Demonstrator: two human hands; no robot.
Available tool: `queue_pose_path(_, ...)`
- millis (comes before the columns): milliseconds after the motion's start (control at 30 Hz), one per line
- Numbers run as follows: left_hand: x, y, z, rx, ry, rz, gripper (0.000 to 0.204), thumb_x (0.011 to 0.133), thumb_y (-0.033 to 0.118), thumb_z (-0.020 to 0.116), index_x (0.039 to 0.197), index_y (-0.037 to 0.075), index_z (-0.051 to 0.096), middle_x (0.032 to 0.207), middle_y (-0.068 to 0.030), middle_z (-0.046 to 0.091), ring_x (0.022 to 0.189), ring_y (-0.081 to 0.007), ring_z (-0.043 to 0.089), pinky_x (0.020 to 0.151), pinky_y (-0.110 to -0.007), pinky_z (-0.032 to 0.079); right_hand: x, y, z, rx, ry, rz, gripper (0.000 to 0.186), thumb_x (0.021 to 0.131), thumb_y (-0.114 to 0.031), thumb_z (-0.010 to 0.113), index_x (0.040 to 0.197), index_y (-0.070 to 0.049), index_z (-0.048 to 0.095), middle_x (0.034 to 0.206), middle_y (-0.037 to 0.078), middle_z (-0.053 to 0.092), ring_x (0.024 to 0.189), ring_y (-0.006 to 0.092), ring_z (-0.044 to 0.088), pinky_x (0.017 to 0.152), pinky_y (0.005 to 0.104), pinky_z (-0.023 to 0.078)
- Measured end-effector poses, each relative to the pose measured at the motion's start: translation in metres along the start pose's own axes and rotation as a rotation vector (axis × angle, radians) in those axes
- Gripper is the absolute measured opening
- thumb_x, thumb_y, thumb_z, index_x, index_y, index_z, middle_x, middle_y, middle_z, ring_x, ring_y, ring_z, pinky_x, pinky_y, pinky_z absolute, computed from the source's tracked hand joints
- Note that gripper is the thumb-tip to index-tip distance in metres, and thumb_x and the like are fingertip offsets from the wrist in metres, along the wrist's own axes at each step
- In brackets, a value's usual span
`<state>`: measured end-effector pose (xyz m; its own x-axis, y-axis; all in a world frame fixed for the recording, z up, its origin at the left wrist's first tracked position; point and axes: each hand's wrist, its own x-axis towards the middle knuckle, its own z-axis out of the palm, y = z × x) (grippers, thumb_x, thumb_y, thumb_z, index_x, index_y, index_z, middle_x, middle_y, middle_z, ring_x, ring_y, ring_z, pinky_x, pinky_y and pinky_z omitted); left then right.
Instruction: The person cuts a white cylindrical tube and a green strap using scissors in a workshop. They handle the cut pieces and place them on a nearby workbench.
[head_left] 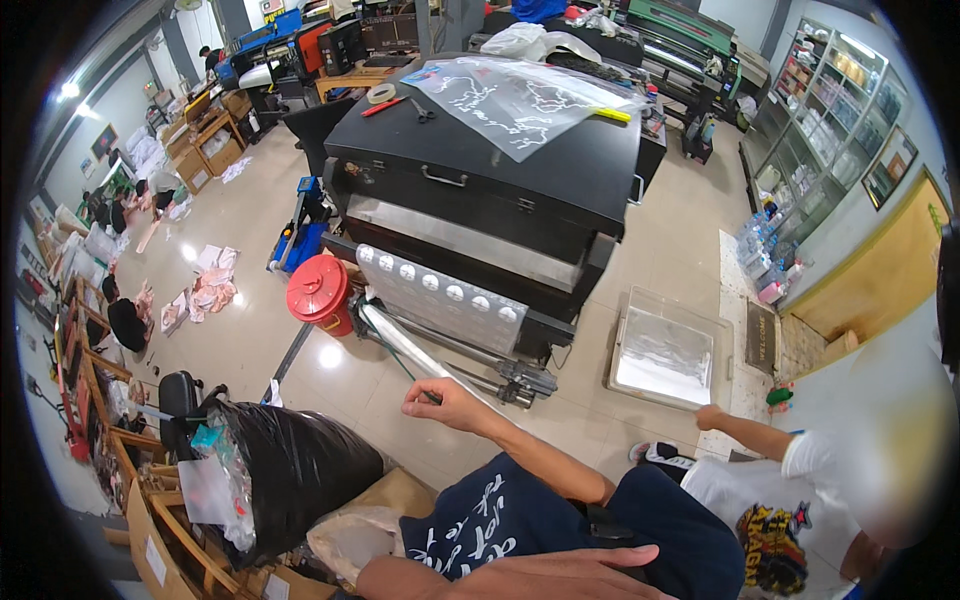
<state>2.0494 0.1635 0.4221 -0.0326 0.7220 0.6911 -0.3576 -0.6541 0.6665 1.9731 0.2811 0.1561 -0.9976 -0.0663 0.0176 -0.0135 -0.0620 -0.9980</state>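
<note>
My right hand (450, 405) is raised in front of me, its fingers curled around a thin dark stick (398, 360). Beyond it, the stick slants toward a white roll (400, 335) at the front of a big black machine (480, 190). A sheet of film (440, 295) with a row of round white prints hangs from the machine's front. Low in the picture, my left hand (570, 575) lies flat across my front, fingers stretched out and nothing visible in it; the lower edge cuts part of it off.
A red lidded bucket (320, 290) stands left of the film. Nearer are a black rubbish bag (300, 480) and cardboard (150, 540). A clear tray of white powder (665, 355) lies on the floor to the right. Close at my right is another person (780, 500).
</note>
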Motion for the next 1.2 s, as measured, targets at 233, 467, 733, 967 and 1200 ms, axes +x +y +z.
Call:
queue_pose_path(233,-0.055,0.11,-0.155,-0.104,0.099,0.109,0.061,0.109,0.041,0.032,0.117,-0.01,0.064,0.115,-0.0265,0.069,0.111,-0.0381,0.066,0.109,-0.053,0.04,0.151,0.028,0.059,-0.141,0.075,0.056,0.023,0.095,-0.028,0.073,0.097,-0.006,0.071,0.075,-0.007,0.058,0.07,0.0024,0.047,0.062,0.0222,0.038)
queue_pose_path(467,-0.096,0.214,-0.298,-0.568,0.079,0.41,0.033,0.089,0.03,0.05,0.096,-0.001,0.058,0.109,-0.0188,0.053,0.095,-0.0262,0.053,0.087,-0.041,0.043,0.32,0.076,0.152,-0.06,0.145,0.217,0.027,0.094,-0.031,0.073,0.094,-0.004,0.07,0.071,-0.007,0.053,0.067,0.0031,0.045,0.059,0.0241,0.037)
queue_pose_path(733,-0.119,0.326,-0.448,-0.591,0.134,0.473,0.031,0.08,0.033,0.048,0.083,0.003,0.055,0.102,-0.0183,0.052,0.088,-0.0282,0.05,0.087,-0.042,0.04,0.512,0.056,0.207,-0.088,-0.029,0.198,0.029,0.095,-0.032,0.071,0.093,-0.004,0.069,0.073,-0.004,0.053,0.069,0.0055,0.047,0.062,0.0264,0.039)
queue_pose_path(967,-0.134,0.409,-0.592,-0.521,0.198,0.438,0.033,0.079,0.032,0.046,0.087,0.002,0.057,0.098,-0.0207,0.057,0.09,-0.0293,0.052,0.088,-0.043,0.041,0.699,0.064,0.223,-0.166,-0.231,0.126,0.024,0.097,-0.026,0.07,0.095,-0.002,0.069,0.076,-0.003,0.059,0.076,0.0034,0.051,0.065,0.0244,0.042)
queue_pose_path(1200,-0.129,0.497,-0.731,-0.264,0.253,0.565,0.031,0.086,0.029,0.045,0.086,0.001,0.059,0.096,-0.022,0.057,0.099,-0.0328,0.053,0.092,-0.044,0.042,0.88,0.048,0.255,-0.322,-0.377,0.072,0.025,0.097,-0.027,0.07,0.099,-0.002,0.07,0.078,0.002,0.063,0.074,0.0098,0.057,0.067,0.0279,0.046)
